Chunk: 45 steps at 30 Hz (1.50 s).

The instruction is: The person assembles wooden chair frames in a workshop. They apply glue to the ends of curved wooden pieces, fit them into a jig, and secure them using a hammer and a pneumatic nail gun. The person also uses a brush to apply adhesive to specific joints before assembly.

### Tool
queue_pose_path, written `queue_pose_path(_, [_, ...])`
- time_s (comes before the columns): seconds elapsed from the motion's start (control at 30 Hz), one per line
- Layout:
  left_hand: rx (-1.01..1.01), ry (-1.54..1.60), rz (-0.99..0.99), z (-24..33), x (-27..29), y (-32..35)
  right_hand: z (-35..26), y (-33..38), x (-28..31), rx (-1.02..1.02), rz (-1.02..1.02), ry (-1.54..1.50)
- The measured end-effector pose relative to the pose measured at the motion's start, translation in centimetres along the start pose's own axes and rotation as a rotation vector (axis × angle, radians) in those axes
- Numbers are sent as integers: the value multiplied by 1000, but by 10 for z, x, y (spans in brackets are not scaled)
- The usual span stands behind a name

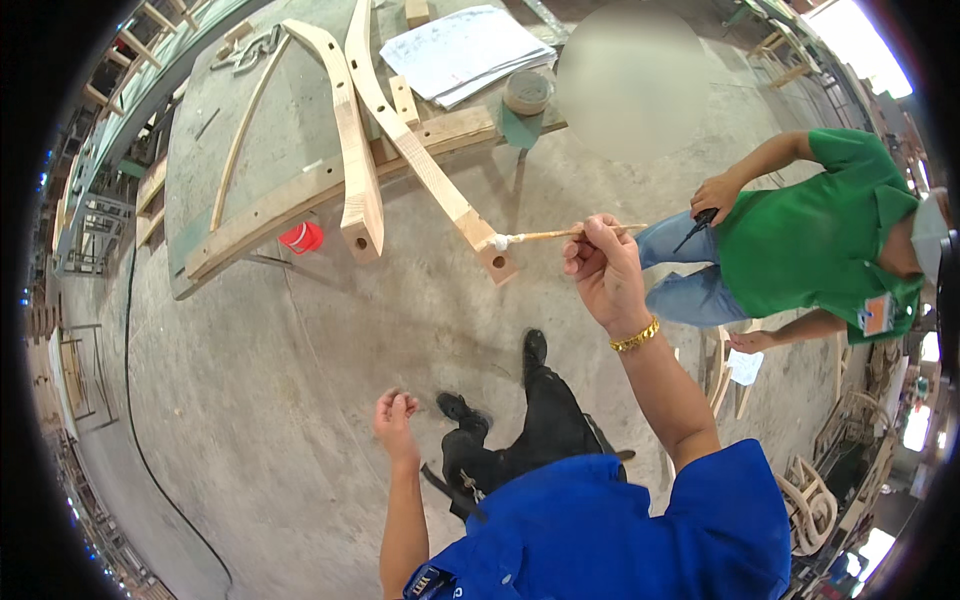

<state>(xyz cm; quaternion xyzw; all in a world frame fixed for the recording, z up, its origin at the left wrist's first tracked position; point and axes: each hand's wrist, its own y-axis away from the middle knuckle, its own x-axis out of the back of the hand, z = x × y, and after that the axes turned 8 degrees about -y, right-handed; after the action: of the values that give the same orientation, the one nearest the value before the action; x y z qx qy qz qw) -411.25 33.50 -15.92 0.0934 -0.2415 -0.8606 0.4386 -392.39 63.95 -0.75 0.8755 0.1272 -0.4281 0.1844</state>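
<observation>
My right hand (pixel 607 262) is closed in a pinch round a thin wooden stick (pixel 548 236). White paste that looks like glue coats the stick's tip, which meets the notched end of a long curved wooden chair leg (pixel 440 183). That leg lies across the workbench edge, its end with a round hole jutting out over the floor. Beside it, to the left, rests a second, thicker leg (pixel 358 175), also overhanging and holed at its end. My left hand (pixel 396 418) hangs low on the left, fingers curled, with nothing visible in them.
On the workbench (pixel 270 130) are paper sheets (pixel 465 50), a round tin (pixel 527 92), a small wood block (pixel 404 100), a thin curved strip (pixel 250 130) and a metal clamp (pixel 250 50). A red bucket (pixel 302 237) is below. To the right stands a person in green (pixel 800 235), holding a black handheld device.
</observation>
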Motion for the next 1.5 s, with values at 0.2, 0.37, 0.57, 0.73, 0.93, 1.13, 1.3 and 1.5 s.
queue_pose_path(0.2, [101, 125, -240, 26, -87, -15, 10, -18, 37, 6, -63, 75])
queue_pose_path(0.37, [53, 293, -584, 60, -155, -50, 20, -40, 60, 100, -213, 108])
queue_pose_path(0.57, [7, 510, -752, 99, -203, -58, 28, -57, 85, 168, -431, 19])
queue_pose_path(0.73, [26, 565, -742, 97, -213, -62, 30, -65, 95, 258, -640, 72])
queue_pose_path(0.93, [58, 614, -719, 91, -215, -62, 26, -67, 90, 255, -648, 92])
queue_pose_path(1.13, [89, 689, -716, 89, -217, -63, 25, -67, 103, 219, -704, 111])
queue_pose_path(1.3, [57, 661, -709, 90, -218, -61, 20, -66, 107, 109, -694, 104])
queue_pose_path(1.5, [43, 706, -767, 89, -218, -60, 19, -71, 110, 143, -650, -4])
